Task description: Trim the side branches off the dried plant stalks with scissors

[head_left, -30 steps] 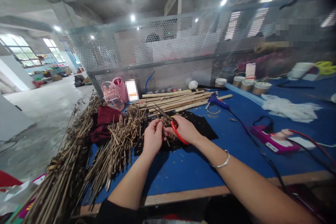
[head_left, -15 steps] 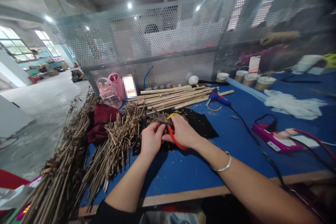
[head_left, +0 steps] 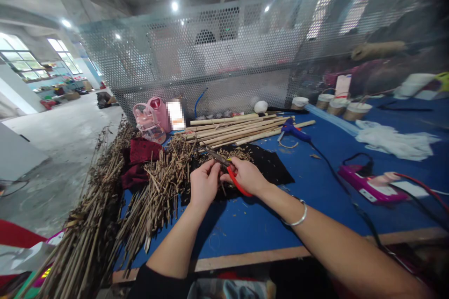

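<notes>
My right hand [head_left: 247, 176] is wrapped round a pair of scissors [head_left: 238, 182] with red and yellow handles, its dark blades pointing away to the left. Close beside it, my left hand [head_left: 204, 184] is closed in a pinch near the blades; whatever lies between its fingers is too small to make out. Under and beyond both hands, a black cloth [head_left: 273, 167] carries dry plant scraps [head_left: 242, 153]. A pile of short dried stems [head_left: 154, 201] lies just left of my left hand.
Longer dried stalks [head_left: 82, 229] hang over the table's left side. Behind the cloth lie pale sticks [head_left: 228, 133] and a blue glue gun [head_left: 293, 130] with its cord. A purple power strip [head_left: 372, 189], white gloves [head_left: 396, 140] and small pots [head_left: 356, 111] stand to the right. A perforated metal screen [head_left: 217, 65] closes the back.
The scissors' blades have come closer together, and the yellow handle shows less. Both hands stay nearly in place. The whole view has shifted slightly.
</notes>
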Motion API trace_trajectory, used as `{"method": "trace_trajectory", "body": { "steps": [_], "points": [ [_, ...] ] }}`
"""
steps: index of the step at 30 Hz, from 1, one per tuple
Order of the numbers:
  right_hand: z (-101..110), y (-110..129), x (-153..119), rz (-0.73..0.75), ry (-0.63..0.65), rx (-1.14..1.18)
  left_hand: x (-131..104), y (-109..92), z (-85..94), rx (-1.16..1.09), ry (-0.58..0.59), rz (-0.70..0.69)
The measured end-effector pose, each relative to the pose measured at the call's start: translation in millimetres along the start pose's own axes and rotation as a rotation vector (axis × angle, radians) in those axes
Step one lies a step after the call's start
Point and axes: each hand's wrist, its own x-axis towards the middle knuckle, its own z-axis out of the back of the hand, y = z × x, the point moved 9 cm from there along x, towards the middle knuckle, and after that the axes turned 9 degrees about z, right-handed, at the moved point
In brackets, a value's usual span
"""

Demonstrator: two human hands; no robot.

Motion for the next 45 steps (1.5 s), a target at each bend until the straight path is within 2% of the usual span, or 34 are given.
{"method": "trace_trajectory", "body": {
  "steps": [4, 9, 16, 21, 25, 35, 42, 45],
  "points": [
    [-3, -1, 1, -0.003, 0.05, 0.071, 2, 3, -1.7, -0.038, 0.012, 0.042],
    [2, 5, 1, 0.034, 0.037, 0.0, 5, 9, -3.7, -0.125, 0.025, 0.1],
    [8, 16, 1, 0.149, -0.062, -0.022, 1, -2, -8.3, 0.033, 0.06, -0.037],
    [4, 10, -1, 0.074, -0.018, 0.026, -1, 0, -12.6, -0.009, 0.097, -0.029],
    [1, 4, -2, 0.007, 0.013, 0.031, -1, 2, -11.2, -0.02, 0.077, -0.01],
    [-2, -2, 0, -0.014, 0.034, 0.027, -1, -3, -5.5, -0.009, 0.034, -0.006],
    [5, -5, 3, -0.01, 0.02, -0.015, 5, 9, -0.6, -0.2, -0.012, 0.12],
    [6, -2, 2, -0.003, 0.042, -0.013, 6, 10, 0.7, -0.217, -0.026, 0.121]
  ]
}}
